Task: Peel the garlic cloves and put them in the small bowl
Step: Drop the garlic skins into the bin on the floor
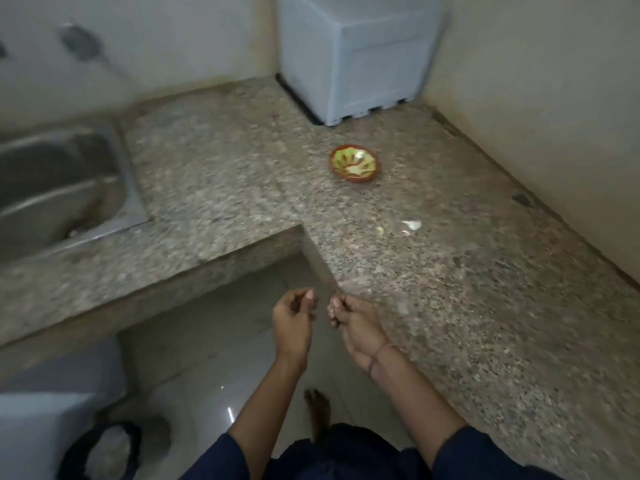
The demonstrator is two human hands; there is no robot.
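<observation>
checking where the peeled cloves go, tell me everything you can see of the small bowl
The small bowl is round and shallow, reddish brown outside, green with pale streaks inside; whether those are pattern or cloves is too blurred to tell. It stands upright on the speckled counter, near the pale box, nothing else touching it.

A home kitchen, plain and worn. An L-shaped speckled granite worktop [221, 174] runs along painted walls [540, 84] and wraps an inner corner over a glossy tiled floor [214, 358]. A stainless steel sink [59, 188] is set into its left end — a pale plastic box-like unit [360, 53] stands in the far corner. A small patterned bowl [354, 164] sits in front of that unit.
</observation>
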